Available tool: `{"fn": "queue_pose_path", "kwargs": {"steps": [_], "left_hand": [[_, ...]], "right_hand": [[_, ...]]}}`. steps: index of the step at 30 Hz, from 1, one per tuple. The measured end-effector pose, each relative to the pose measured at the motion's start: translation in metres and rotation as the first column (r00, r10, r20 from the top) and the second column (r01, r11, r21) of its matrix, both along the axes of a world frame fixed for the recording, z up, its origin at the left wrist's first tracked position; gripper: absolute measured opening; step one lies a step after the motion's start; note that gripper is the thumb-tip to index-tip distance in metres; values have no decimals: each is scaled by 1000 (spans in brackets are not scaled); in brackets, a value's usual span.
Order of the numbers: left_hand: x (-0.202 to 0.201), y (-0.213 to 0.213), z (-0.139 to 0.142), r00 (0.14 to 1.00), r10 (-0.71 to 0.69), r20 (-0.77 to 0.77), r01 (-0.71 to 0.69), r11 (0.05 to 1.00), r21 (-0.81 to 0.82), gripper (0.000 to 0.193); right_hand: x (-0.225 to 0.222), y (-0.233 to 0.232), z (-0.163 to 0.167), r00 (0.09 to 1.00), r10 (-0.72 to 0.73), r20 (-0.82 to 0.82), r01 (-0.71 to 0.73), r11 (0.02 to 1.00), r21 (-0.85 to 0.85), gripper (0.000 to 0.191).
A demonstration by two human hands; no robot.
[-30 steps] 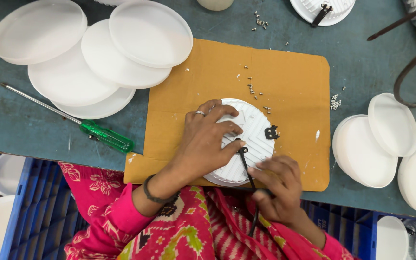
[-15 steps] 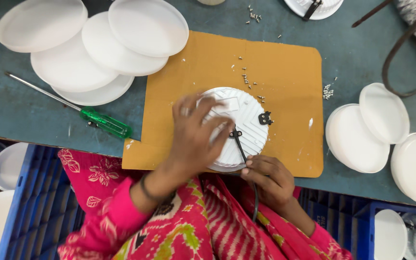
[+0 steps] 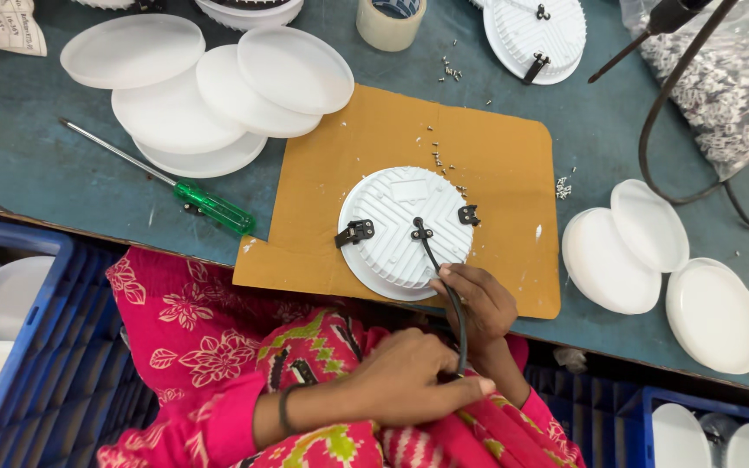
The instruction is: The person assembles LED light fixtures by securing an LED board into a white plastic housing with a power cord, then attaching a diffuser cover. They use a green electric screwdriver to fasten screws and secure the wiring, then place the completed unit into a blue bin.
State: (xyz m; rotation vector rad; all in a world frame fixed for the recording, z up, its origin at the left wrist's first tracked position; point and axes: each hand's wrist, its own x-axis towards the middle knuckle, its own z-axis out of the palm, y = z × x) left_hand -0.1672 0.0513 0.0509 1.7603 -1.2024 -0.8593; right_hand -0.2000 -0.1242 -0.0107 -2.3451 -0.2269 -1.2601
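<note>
A round white ribbed lamp housing (image 3: 402,224) lies back-up on a brown mat (image 3: 487,156), with two black spring clips on its sides and a black cable (image 3: 440,276) leaving its centre. My right hand (image 3: 475,303) rests at the housing's near edge, fingers closed around the cable. My left hand (image 3: 409,381) is down over my lap, below the table edge, fingers curled at the lower end of the same cable. Small screws lie scattered on the mat beyond the housing.
Several white round diffuser discs (image 3: 218,95) are stacked at the back left, more white discs (image 3: 643,251) lie to the right. A green-handled screwdriver (image 3: 192,198), a tape roll (image 3: 390,21), another white housing (image 3: 532,33) and a bag of screws (image 3: 730,78) sit around. Blue crates (image 3: 36,347) hold more discs.
My left hand has left the top of the housing and dropped to my lap onto the cable. The housing now lies uncovered; my right hand stays on the cable.
</note>
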Motion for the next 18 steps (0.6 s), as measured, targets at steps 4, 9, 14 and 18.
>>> {"fn": "queue_pose_path", "kwargs": {"steps": [4,9,14,18], "left_hand": [[-10,20,17,868,243,434,-179,967,-184,55],[-16,21,20,756,219,616,-88,968,-237,47],[-17,6,12,779,114,617,23,978,-209,45],[-17,-1,5,775,102,624,46,975,-216,43]], "right_hand": [[-1,4,0,999,-40,-30,40,999,-6,28],[7,10,-1,998,-61,-3,61,998,-32,25],[15,9,-5,997,-75,9,75,997,-19,22],[17,6,-8,997,-75,10,75,997,-6,22]]}}
